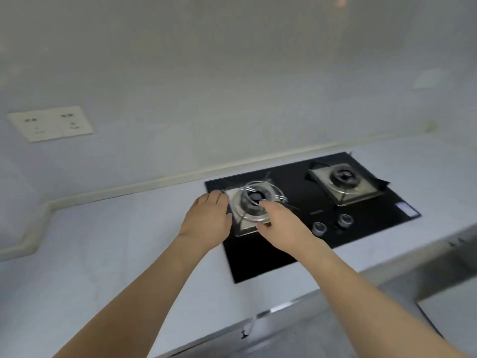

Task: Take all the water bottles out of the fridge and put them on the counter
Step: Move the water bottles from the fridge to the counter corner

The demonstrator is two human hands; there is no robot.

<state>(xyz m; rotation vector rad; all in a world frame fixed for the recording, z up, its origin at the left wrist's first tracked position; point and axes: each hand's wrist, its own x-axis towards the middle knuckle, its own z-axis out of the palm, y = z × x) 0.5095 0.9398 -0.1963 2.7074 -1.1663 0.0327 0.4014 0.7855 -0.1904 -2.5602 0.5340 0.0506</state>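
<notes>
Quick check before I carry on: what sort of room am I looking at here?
Most likely a home kitchen: a black two-burner gas hob set into a pale counter, with a wall socket panel above it.

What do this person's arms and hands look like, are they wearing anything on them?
Both forearms are bare as far as the picture shows: no sleeves in view. The left hand and right hand have no gloves, and no watch, bracelet or ring shows. The picture is somewhat blurred, so fine details cannot be told.
</notes>
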